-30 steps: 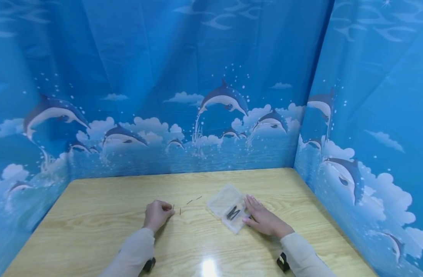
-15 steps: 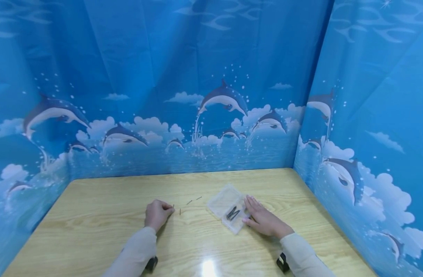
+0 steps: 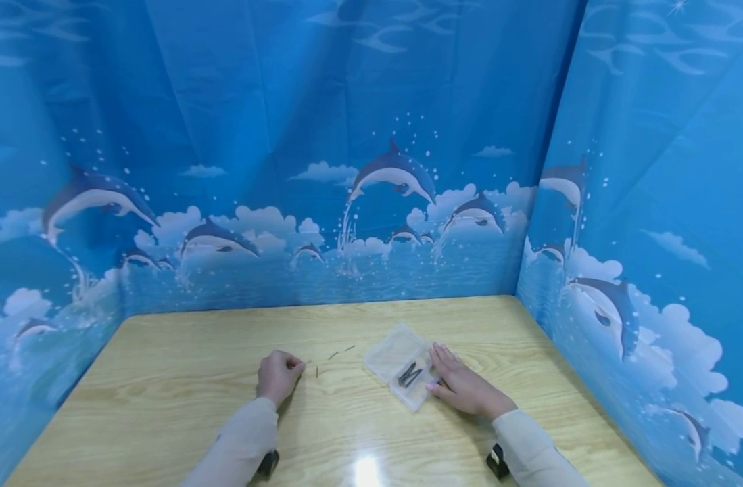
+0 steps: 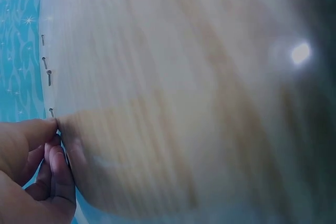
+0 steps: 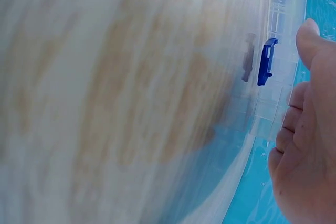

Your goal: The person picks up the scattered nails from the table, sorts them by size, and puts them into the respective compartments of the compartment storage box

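Note:
My left hand (image 3: 280, 375) pinches a small dark screw (image 4: 51, 112) between thumb and fingertips, low over the table. Its head end sticks out past the fingers. Three more thin screws lie just to the right, one of them a short screw (image 3: 316, 372) close to the fingertips. My right hand (image 3: 465, 385) rests against the right side of a clear plastic box (image 3: 415, 399), fingers extended. The box lies opened flat, its lid to the upper left. Several dark screws (image 3: 410, 375) lie in its near half. A blue latch (image 5: 266, 61) shows at its edge in the right wrist view.
The light wood-grain table (image 3: 182, 379) ends at blue dolphin-print curtains (image 3: 274, 169) at the back and right. A bright light reflection (image 3: 366, 470) shines on the tabletop near the front.
The screw in my left fingers has tipped from near upright to a slant pointing right. My left hand has shifted very slightly right. The right hand and box stay still.

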A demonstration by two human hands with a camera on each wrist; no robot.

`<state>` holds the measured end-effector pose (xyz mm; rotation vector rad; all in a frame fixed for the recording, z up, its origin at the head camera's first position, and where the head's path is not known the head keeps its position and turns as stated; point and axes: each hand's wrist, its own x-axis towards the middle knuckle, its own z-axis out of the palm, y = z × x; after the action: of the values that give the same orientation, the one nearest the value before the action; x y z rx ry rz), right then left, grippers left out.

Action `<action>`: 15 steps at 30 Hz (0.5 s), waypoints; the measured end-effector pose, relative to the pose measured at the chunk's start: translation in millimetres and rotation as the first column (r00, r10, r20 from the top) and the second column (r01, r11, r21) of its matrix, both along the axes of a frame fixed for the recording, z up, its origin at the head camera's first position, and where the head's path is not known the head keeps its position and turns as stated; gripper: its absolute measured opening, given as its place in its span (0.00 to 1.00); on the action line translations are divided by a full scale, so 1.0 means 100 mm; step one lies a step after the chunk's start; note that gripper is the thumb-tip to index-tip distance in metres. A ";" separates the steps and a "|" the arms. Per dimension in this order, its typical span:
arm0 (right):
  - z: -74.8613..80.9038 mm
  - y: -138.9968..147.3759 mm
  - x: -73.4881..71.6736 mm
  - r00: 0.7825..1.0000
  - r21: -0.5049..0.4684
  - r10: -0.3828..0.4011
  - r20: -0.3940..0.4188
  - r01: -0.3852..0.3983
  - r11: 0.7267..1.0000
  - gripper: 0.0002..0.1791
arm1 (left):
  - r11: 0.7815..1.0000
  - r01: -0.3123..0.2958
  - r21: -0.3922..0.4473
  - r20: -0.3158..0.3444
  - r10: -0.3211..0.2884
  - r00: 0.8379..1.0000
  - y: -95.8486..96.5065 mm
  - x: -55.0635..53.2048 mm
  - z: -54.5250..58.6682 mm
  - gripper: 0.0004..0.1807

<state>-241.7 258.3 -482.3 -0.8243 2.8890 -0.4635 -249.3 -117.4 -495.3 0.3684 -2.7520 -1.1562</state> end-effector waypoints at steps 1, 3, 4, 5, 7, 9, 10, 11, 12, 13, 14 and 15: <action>0.00 0.00 0.00 1.000 0.003 0.001 -0.001 -0.001 1.000 0.41 | 1.000 0.000 -0.005 0.004 0.000 1.000 0.01 0.00 0.01 0.02; 0.00 0.00 0.00 1.000 0.003 0.003 -0.003 -0.003 1.000 0.41 | 1.000 -0.002 -0.010 0.014 0.002 1.000 0.02 0.00 0.01 0.02; 0.00 0.00 0.00 1.000 0.003 0.004 -0.004 -0.004 1.000 0.41 | 1.000 -0.003 -0.012 0.016 0.003 1.000 0.02 0.00 0.01 0.02; 0.00 0.00 0.00 1.000 0.002 0.004 -0.004 -0.004 1.000 0.41 | 1.000 -0.004 -0.016 0.019 0.004 1.000 0.03 0.00 0.01 0.02; 0.00 0.00 0.00 1.000 0.000 0.004 -0.005 -0.004 1.000 0.42 | 1.000 -0.006 -0.020 0.023 0.007 1.000 0.04 0.00 0.01 0.02; 0.00 0.00 0.00 1.000 -0.004 0.007 -0.005 -0.007 1.000 0.42 | 1.000 -0.009 -0.025 0.025 0.009 1.000 0.05 0.00 0.01 0.02; 0.00 0.00 0.00 1.000 -0.005 0.008 -0.005 -0.008 1.000 0.42 | 1.000 -0.009 -0.026 0.025 0.009 1.000 0.05 0.00 0.01 0.02; 0.00 0.01 0.00 1.000 -0.006 0.009 -0.005 -0.009 1.000 0.42 | 1.000 -0.009 -0.027 0.026 0.010 1.000 0.06 0.00 0.01 0.02; -0.01 0.01 0.00 1.000 -0.008 0.010 -0.005 -0.010 1.000 0.42 | 1.000 -0.009 -0.027 0.026 0.010 1.000 0.06 0.00 0.02 0.02; -0.01 0.01 0.00 1.000 -0.009 0.011 -0.004 -0.011 1.000 0.42 | 1.000 -0.007 -0.029 0.026 0.008 1.000 0.06 0.00 0.02 0.02; -0.01 0.01 0.00 1.000 -0.010 0.011 -0.003 -0.011 1.000 0.42 | 1.000 -0.004 -0.029 0.025 0.005 1.000 0.06 0.01 0.02 0.02; -0.02 0.01 0.00 1.000 -0.008 0.011 -0.003 -0.011 1.000 0.42 | 1.000 -0.001 -0.029 0.027 0.002 1.000 0.06 0.01 0.02 0.02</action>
<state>-241.9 259.2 -483.8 -0.8424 2.8856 -0.4740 -248.0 -111.5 -493.3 0.3857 -2.7880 -1.1184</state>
